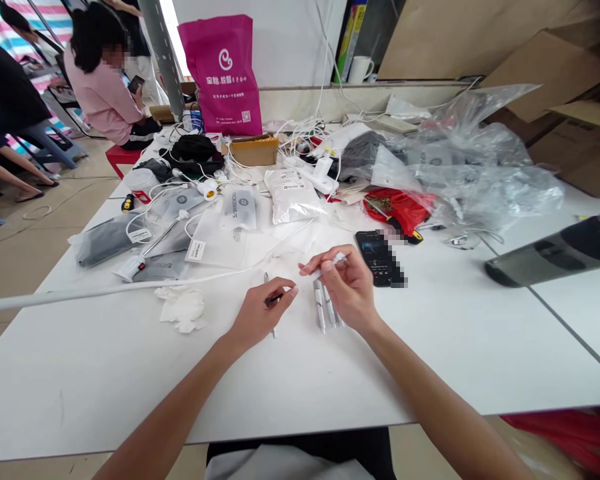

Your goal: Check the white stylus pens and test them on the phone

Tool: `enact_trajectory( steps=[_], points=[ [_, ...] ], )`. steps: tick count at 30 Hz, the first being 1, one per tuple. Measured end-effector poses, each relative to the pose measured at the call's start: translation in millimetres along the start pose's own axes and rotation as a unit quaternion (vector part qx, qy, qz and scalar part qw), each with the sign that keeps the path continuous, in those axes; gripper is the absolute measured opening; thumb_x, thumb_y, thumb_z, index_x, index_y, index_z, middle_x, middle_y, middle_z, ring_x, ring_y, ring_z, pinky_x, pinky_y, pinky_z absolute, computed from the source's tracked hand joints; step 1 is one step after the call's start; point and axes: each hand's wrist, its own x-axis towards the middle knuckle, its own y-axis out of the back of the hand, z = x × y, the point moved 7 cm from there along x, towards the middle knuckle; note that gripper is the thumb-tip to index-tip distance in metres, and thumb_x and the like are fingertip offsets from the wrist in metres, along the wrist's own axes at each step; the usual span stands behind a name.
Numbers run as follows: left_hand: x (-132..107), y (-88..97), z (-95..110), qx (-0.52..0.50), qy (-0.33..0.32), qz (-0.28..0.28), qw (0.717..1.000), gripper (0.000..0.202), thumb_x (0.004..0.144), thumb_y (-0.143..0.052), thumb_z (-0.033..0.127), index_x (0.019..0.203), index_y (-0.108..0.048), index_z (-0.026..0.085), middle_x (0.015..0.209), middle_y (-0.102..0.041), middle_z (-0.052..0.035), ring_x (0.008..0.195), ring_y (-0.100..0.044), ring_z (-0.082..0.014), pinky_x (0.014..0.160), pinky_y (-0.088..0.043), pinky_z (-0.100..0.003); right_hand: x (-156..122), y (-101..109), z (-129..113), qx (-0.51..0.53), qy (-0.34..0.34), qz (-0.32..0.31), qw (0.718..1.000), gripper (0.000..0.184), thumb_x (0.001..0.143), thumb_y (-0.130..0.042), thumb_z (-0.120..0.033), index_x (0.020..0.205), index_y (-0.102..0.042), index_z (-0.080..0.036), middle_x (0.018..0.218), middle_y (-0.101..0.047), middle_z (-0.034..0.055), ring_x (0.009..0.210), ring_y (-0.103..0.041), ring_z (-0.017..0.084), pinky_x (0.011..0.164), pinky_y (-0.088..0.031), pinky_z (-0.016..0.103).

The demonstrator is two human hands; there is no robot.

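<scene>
My left hand (260,313) is closed in a pinch over the table, with a small dark piece (274,300) between thumb and fingers. Its kind is too small to make out. Under that hand lies a slim silver pen (275,332), mostly covered by the fingers. My right hand (353,287), a little to the right, grips a whitish pen-like tube (338,259) between thumb and fingers, its far end tilted up to the right. Several silver-white pens (320,308) lie side by side on the table just below the right hand, partly hidden by it.
A phone (375,257) lies right of my right hand, and a dark bottle (555,250) lies farther right. Crumpled tissue (181,308) is at left. Packaged pouches, cables, a red bag (405,207) and clear plastic (470,167) crowd the back. A white cable (105,291) crosses the left side.
</scene>
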Motion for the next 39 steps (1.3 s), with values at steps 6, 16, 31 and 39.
enact_trajectory(
  steps=[6, 16, 31, 39],
  points=[
    [1, -1.1, 0, -0.001, -0.011, 0.002, 1.000, 0.030, 0.105, -0.065, 0.050, 0.104, -0.075, 0.023, 0.068, -0.046, 0.0050, 0.061, -0.038, -0.0106, 0.060, -0.033, -0.026, -6, -11, 8, -0.032, -0.017, -0.046, 0.998, 0.013, 0.105, -0.072, -0.032, 0.105, -0.060, -0.027, 0.106, -0.080, 0.0043, 0.104, -0.076, 0.021, 0.096, -0.061, 0.044],
    [-2, 0.0, 5, -0.027, -0.023, 0.009, 0.999, 0.029, 0.106, -0.064, 0.048, 0.102, -0.071, 0.020, 0.069, -0.045, 0.0046, 0.064, -0.039, -0.0112, 0.061, -0.034, -0.026, -9, -18, 13, -0.037, -0.055, -0.054, 0.996, 0.021, 0.105, -0.071, -0.038, 0.102, -0.053, -0.027, 0.112, -0.083, 0.0059, 0.108, -0.079, 0.021, 0.090, -0.062, 0.041],
    [0, -0.2, 9, -0.014, -0.096, -0.025, 0.995, 0.031, 0.112, -0.054, 0.039, 0.132, -0.071, 0.024, 0.124, -0.073, -0.0107, 0.106, -0.068, -0.0214, 0.091, -0.056, -0.033, -13, -15, 34, -0.100, -0.121, -0.068, 0.985, 0.028, 0.102, -0.073, -0.049, 0.102, -0.056, -0.027, 0.130, -0.078, 0.0106, 0.136, -0.068, 0.025, 0.117, -0.052, 0.050],
    [6, 14.9, 3, -0.094, -0.075, 0.062, 0.991, 0.020, 0.093, -0.085, 0.040, 0.105, -0.085, 0.024, 0.129, -0.074, -0.0101, 0.115, -0.073, -0.0243, 0.095, -0.064, -0.034, -12, -11, 33, -0.156, -0.070, -0.106, 0.980, 0.019, 0.108, -0.064, -0.045, 0.110, -0.067, -0.027, 0.138, -0.067, 0.0096, 0.133, -0.065, 0.023, 0.115, -0.051, 0.047]
  ],
)
